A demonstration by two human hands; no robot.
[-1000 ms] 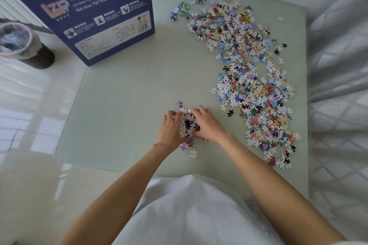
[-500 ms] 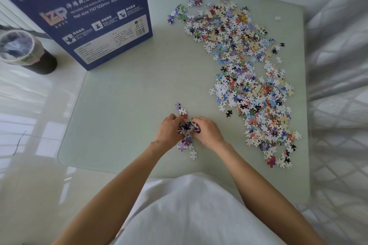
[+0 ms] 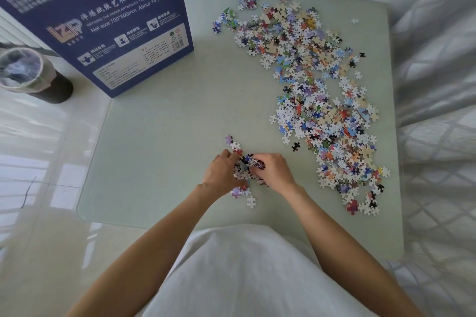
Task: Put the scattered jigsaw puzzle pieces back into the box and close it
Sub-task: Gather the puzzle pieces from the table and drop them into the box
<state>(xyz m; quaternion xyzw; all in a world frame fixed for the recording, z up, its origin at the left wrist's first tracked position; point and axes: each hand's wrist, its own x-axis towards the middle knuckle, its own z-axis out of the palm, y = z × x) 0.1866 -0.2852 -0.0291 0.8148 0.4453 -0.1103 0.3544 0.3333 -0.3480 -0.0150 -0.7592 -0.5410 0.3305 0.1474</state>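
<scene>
A long band of scattered jigsaw pieces (image 3: 319, 100) covers the right side of the pale green table (image 3: 167, 141). The dark blue puzzle box (image 3: 103, 20) stands upright at the table's far left corner. Near the front edge my left hand (image 3: 221, 175) and my right hand (image 3: 274, 171) cup a small clump of pieces (image 3: 248, 166) between them, fingers curled around it. A few loose pieces (image 3: 251, 201) lie just below the hands, and a short strip of pieces (image 3: 233, 143) lies just above them.
A dark bin lined with a clear bag (image 3: 28, 74) stands on the glossy floor left of the table. A quilted white bed cover (image 3: 438, 110) runs along the table's right edge. My white garment (image 3: 244, 273) fills the bottom of the view.
Both hands have closed in on the clump and bunched it tighter between them. The scattered band and the box have not moved.
</scene>
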